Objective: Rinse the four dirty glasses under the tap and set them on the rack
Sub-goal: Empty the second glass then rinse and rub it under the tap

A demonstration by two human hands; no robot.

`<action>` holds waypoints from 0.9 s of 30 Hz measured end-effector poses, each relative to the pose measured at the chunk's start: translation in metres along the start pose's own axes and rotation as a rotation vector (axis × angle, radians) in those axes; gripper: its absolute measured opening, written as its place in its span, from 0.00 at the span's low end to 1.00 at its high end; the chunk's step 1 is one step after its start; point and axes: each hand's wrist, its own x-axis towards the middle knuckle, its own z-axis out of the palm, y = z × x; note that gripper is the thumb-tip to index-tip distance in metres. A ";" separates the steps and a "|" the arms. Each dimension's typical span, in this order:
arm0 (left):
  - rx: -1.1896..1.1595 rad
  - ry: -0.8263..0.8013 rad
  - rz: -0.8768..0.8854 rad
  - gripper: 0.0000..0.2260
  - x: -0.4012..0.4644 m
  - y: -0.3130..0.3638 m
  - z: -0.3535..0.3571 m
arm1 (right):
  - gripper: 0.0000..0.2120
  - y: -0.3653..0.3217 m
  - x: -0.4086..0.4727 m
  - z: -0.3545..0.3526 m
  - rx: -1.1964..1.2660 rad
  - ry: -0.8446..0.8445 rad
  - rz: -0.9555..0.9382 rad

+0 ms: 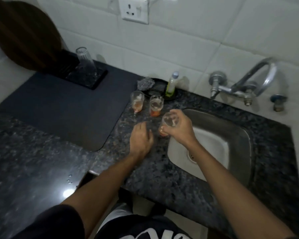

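The glass [169,124], orange dregs at its base, is standing at the sink [214,116] edge, with the right hand [178,128] wrapping around it from above; the left hand [141,139] is resting loosely curled and empty on the worktop [41,152]. One glass [85,58] is sitting inverted on the rack [86,75], two [137,102] [156,105] are waiting, so the second rinse is probably beginning: lifting it under the tap [240,83] comes next.

One clear drinking glass [85,57] stands upside down on the black rack [86,75]. Two clear glasses with orange dregs [137,102] [156,105] stand upright on the tabletop; a third orange-stained glass [168,123] sits beside the steel sink's rim.
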 end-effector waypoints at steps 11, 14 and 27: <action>-0.279 0.003 0.202 0.18 0.064 0.166 0.051 | 0.35 0.053 -0.020 -0.120 0.111 0.402 0.204; -0.315 -0.063 0.185 0.21 0.090 0.201 0.061 | 0.35 0.052 -0.013 -0.141 0.123 0.508 0.213; -0.224 -0.251 -0.001 0.17 0.165 0.251 0.093 | 0.32 0.055 0.016 -0.187 0.129 0.616 0.137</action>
